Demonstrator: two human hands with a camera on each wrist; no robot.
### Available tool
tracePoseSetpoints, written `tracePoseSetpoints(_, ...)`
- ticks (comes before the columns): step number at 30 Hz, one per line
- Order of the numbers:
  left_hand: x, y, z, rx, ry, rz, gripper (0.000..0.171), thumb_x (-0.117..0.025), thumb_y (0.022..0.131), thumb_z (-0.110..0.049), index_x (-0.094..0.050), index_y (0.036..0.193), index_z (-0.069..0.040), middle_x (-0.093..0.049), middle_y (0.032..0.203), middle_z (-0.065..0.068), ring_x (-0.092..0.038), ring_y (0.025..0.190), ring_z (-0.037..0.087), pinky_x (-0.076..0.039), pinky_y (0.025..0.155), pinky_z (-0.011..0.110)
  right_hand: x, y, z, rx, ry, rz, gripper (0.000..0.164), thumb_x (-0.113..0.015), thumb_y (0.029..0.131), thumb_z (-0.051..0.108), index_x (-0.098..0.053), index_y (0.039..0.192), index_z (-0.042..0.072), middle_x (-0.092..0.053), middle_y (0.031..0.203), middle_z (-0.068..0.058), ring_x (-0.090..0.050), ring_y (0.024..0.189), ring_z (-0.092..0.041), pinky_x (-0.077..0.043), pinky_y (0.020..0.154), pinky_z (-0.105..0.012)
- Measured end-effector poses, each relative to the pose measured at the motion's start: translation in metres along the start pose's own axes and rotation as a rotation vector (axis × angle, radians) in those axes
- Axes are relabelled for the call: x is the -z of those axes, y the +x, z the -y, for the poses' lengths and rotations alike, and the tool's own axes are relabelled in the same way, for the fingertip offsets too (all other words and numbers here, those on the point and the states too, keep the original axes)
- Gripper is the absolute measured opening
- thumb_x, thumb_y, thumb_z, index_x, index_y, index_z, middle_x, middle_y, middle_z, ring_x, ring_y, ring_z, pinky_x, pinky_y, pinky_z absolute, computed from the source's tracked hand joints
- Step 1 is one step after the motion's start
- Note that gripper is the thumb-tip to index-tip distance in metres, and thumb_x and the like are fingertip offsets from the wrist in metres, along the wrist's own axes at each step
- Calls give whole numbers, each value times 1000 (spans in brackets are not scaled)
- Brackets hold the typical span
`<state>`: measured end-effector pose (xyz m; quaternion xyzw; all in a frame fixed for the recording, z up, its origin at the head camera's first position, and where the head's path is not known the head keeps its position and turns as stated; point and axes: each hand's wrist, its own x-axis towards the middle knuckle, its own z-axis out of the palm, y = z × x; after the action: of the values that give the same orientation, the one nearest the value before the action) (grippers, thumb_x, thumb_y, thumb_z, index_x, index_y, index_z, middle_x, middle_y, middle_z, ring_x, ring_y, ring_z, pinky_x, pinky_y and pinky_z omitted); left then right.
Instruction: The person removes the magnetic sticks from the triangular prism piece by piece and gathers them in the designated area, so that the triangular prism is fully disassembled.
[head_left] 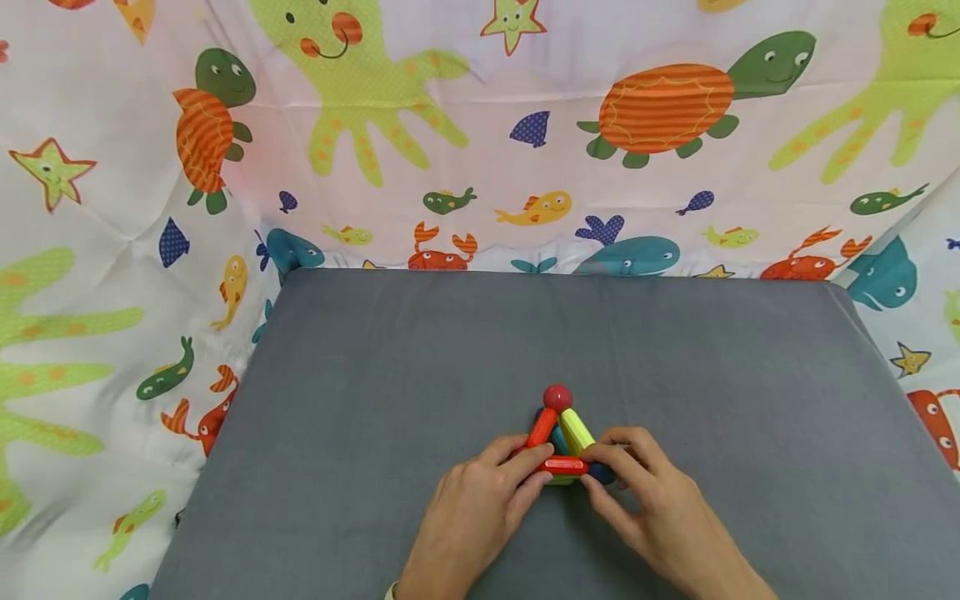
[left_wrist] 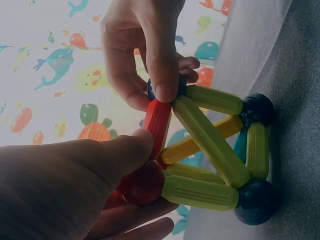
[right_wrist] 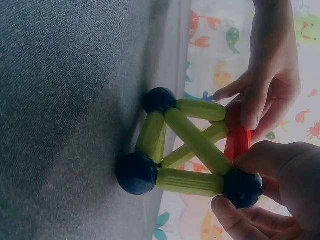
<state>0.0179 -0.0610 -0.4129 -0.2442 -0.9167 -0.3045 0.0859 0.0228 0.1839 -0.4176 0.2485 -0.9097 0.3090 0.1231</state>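
A small frame of magnetic rods and balls stands on the grey cloth, between both hands. My left hand pinches a red ball at one upper corner, its thumb at the end of a red rod. At that rod's other end my right hand pinches a dark blue ball between thumb and fingers. Yellow-green rods, among them a diagonal rod, run down to a lower dark blue ball. Farthest from me, a red ball joins another red rod and a yellow-green rod.
Grey cloth covers the table on all sides of the frame. Behind and to the sides hangs a white curtain printed with sea animals, meeting the table's far edge.
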Motion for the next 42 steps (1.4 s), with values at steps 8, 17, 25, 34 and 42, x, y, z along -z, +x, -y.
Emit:
tracePoseSetpoints(8,2,1,0,-2,-8,14,32,-79,98,-30,-77,129,-25,-72,121,-3,-71,82,7,-59,69,20,0,-1,1,-11,12,-27,43,-52,107,57,-75,117,22,-58,121,7,-60,89,-4,-56,76,-16)
tracePoseSetpoints(17,4,0,2,33,0,36,29,-76,100,-34,-77,128,-28,-72,125,-2,-75,86,10,-61,71,25,-2,-2,-3,39,14,-45,44,-48,109,52,-79,110,21,-58,124,-1,-62,90,-7,-51,82,-9)
tracePoseSetpoints(25,4,0,3,32,-17,36,27,-76,100,-33,-77,126,-28,-71,124,-4,-73,82,8,-60,69,23,-6,2,-4,133,58,-150,36,-53,110,44,-77,106,18,-63,118,-1,-63,92,-8,-51,83,-9)
tracePoseSetpoints(34,4,1,3,43,-27,51,28,-73,101,-36,-77,128,-27,-71,125,-3,-73,82,9,-60,67,23,-9,1,-5,108,60,-162,31,-55,109,41,-72,108,14,-65,116,2,-61,91,-7,-51,72,-15)
tracePoseSetpoints(42,3,1,3,42,-33,39,28,-79,98,-31,-78,126,-26,-72,124,-4,-73,84,9,-60,69,23,-6,-4,-10,100,44,-100,41,-52,110,51,-70,111,14,-63,120,4,-60,92,-4,-50,72,-13)
